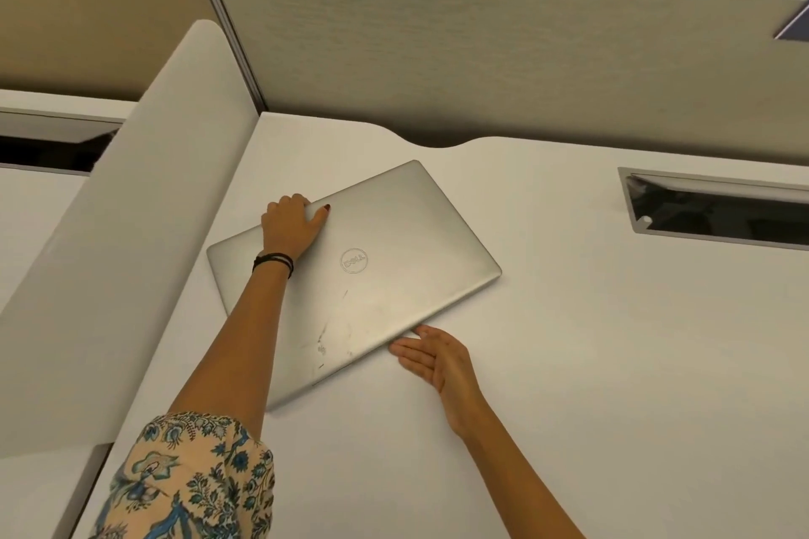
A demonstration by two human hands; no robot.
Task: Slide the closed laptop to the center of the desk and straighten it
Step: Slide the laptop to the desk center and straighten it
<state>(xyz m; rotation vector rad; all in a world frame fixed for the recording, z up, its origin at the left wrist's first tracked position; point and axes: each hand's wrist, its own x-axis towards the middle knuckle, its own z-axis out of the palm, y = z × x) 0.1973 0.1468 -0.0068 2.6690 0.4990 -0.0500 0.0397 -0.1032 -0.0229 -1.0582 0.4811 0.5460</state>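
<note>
A closed silver laptop (385, 276) lies on the white desk (591, 363), left of the desk's middle and turned askew, its long edges running diagonally. My left hand (291, 225) rests on the lid near its far left edge, fingers curled over that edge and thumb flat on top. My right hand (433, 357) lies flat on the desk with fingers together, fingertips against the laptop's near edge.
A curved white divider (131, 210) walls off the desk's left side. A beige partition (481, 48) runs along the back. A rectangular cable opening (718, 210) is cut into the desk at the far right. Bare desk stretches to the laptop's right.
</note>
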